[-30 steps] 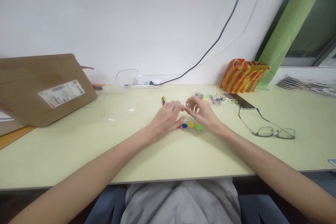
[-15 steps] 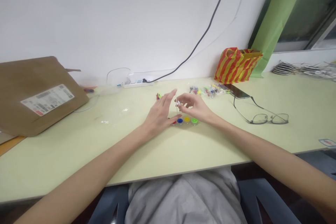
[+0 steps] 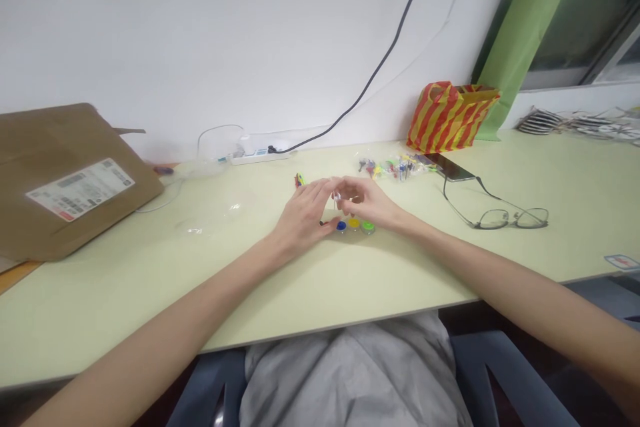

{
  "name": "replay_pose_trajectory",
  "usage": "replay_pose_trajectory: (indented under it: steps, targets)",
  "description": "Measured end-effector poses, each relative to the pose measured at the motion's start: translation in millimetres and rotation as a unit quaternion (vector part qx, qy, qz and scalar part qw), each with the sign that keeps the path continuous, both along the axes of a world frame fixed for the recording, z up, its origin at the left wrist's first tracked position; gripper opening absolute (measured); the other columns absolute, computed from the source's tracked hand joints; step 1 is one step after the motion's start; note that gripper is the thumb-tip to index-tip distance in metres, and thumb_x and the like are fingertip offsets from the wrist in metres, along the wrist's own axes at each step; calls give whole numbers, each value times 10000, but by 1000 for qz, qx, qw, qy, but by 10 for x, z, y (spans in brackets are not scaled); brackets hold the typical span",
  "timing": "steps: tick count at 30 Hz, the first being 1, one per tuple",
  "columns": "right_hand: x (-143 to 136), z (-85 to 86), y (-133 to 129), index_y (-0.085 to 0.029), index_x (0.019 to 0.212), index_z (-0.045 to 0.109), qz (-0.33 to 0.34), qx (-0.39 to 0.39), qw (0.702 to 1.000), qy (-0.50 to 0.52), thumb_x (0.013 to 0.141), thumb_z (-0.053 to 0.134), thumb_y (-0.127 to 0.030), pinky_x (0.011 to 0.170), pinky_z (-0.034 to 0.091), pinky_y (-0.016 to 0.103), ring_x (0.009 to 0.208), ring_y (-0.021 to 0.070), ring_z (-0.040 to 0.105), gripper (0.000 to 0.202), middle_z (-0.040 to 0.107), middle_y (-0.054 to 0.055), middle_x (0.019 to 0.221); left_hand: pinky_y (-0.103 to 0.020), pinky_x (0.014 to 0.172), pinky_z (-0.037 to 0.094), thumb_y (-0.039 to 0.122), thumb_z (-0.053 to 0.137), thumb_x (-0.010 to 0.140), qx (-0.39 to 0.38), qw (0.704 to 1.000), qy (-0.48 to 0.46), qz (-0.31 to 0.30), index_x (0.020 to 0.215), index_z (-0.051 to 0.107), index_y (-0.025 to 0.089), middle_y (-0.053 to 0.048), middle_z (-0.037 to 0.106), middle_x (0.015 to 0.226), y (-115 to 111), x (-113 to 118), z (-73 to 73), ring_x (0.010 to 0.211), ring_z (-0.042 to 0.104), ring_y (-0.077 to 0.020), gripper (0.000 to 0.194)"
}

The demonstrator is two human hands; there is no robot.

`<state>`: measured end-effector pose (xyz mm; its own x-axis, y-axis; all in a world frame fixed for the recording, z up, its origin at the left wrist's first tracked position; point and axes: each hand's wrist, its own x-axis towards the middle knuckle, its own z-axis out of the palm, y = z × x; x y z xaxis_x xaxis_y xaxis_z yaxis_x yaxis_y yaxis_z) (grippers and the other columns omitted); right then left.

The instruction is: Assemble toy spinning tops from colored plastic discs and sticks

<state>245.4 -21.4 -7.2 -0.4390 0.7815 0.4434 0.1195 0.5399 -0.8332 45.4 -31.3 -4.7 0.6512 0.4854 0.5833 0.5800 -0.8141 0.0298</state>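
Note:
My left hand (image 3: 306, 212) has its thumb and fingers bent around a thin pale stick, which stands between its fingertips and thumb. My right hand (image 3: 373, 203) pinches a small white piece (image 3: 337, 197) beside that stick, and the fingertips of both hands meet or nearly meet. Below them on the table sit small round pots with a blue top (image 3: 341, 225), a yellow top (image 3: 353, 223) and a green top (image 3: 368, 227). The left thumb covers the place left of the blue one. A small multicoloured item (image 3: 299, 180) lies behind my left hand.
Bagged colourful small parts (image 3: 395, 167) lie behind my right hand, near a phone (image 3: 450, 167), glasses (image 3: 510, 218) and a striped bag (image 3: 450, 117). A brown package (image 3: 75, 180) stands left. A power strip (image 3: 257, 155) with a black cable (image 3: 370, 80) is at the wall.
The fingers of my left hand have come down and closer to my right fingertips. The red-topped pot is now hidden by my left hand. The view has shifted slightly.

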Motion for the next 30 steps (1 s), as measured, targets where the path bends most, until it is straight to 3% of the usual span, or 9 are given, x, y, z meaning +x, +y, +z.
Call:
replay_pose_trajectory:
  steps: [6, 13, 18, 22, 26, 30]
  targets:
    - [6, -13, 67, -191, 833, 577, -28, 12, 999, -19, 701, 558, -178, 622, 440, 261, 662, 130, 538, 134, 577, -24, 729, -455, 1068, 405, 192, 565, 898, 27, 999, 27, 31, 1411, 399, 205, -122, 582, 1398, -1, 28, 6, 1346, 504, -285, 539]
    - [39, 43, 73, -184, 832, 597, -49, 19, 998, -32, 713, 566, -185, 617, 443, 267, 663, 135, 545, 124, 588, -16, 717, -473, 1023, 421, 160, 566, 864, 52, 996, 39, 62, 1306, 510, 228, -101, 636, 1258, 16, 22, 76, 1242, 538, -303, 451]
    - [42, 100, 47, -181, 831, 601, -44, 20, 998, -34, 713, 557, -168, 623, 472, 271, 674, 141, 574, 127, 612, -8, 723, -465, 984, 435, 179, 582, 864, 47, 996, 41, 63, 1346, 502, 242, -95, 634, 1227, 14, 7, 99, 1182, 552, -300, 492]
    - [60, 107, 20, -187, 848, 588, -27, -5, 999, -26, 731, 566, -166, 582, 489, 261, 609, 125, 562, 121, 613, -16, 712, -435, 988, 433, 217, 573, 912, 27, 999, 7, 41, 1426, 400, 242, -80, 635, 1231, 25, -17, 57, 1155, 572, -266, 543]
    - [72, 88, -13, -183, 928, 603, 2, -9, 1000, -14, 793, 611, -224, 568, 509, 253, 688, 148, 614, 141, 636, 13, 786, -403, 930, 448, 308, 570, 954, 21, 997, -44, 53, 1238, 504, 211, -67, 657, 1125, 52, -54, 30, 1035, 602, -242, 307]
    - [50, 58, -38, -184, 946, 609, 13, 2, 1000, -15, 818, 675, -303, 587, 513, 244, 821, 178, 654, 187, 657, 43, 890, -390, 888, 441, 298, 527, 982, 35, 998, -16, 48, 1079, 571, 212, -64, 658, 1067, 62, -66, 43, 992, 589, -240, 137]
